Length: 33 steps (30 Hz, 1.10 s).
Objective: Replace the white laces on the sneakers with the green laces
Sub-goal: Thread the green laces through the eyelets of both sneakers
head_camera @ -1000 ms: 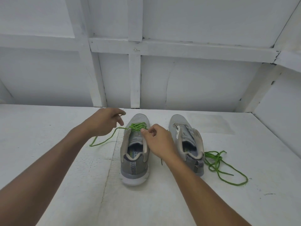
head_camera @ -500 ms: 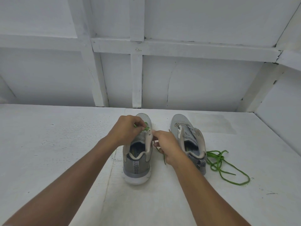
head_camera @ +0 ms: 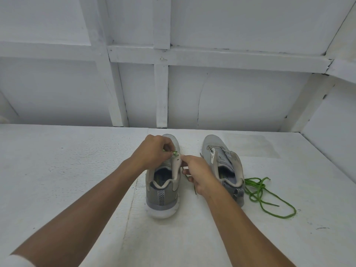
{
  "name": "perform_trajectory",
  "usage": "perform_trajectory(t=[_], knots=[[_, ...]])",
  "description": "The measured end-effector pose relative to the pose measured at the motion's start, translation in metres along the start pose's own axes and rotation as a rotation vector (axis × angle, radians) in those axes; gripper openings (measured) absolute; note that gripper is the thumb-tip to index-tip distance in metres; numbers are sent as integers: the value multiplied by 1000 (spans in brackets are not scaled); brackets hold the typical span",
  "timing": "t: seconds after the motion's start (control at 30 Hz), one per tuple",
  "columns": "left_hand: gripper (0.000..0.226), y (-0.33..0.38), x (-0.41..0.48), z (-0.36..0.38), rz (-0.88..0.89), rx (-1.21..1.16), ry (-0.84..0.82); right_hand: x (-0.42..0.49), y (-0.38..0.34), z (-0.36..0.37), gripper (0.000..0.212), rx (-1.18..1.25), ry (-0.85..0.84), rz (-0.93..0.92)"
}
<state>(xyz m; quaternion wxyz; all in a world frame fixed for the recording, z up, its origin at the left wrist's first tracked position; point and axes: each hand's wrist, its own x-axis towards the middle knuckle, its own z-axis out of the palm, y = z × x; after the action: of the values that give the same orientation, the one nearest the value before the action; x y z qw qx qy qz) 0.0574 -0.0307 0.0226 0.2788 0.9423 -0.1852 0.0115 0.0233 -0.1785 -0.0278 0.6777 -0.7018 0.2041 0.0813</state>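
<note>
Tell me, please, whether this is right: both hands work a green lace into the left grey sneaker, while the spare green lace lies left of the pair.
One slip: the head view shows the spare green lace right of the pair, beside the right grey sneaker. The left hand and right hand do work a green lace into the left grey sneaker.

Both hands work at the left sneaker [head_camera: 162, 191]: left hand [head_camera: 154, 151] pinches green lace [head_camera: 174, 153], right hand [head_camera: 198, 175] grips the eyelet flap.

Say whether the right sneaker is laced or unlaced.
Unlaced: the right sneaker shows no lace across its tongue, and a green lace lies loose beside it.
</note>
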Motion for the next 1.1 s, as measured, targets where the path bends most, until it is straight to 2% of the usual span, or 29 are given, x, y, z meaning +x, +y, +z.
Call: perform_trajectory(t=[0.67, 0.87, 1.1], knots=[[14, 3, 12, 0, 71, 89, -34, -9, -6, 0, 21, -61, -14, -40], [16, 6, 17, -5, 102, 170, -63, -9, -9, -4, 22, -193, -112, -75], [7, 7, 23, -3, 117, 246, -96, -12, -13, -2, 26, -306, -75, -175]])
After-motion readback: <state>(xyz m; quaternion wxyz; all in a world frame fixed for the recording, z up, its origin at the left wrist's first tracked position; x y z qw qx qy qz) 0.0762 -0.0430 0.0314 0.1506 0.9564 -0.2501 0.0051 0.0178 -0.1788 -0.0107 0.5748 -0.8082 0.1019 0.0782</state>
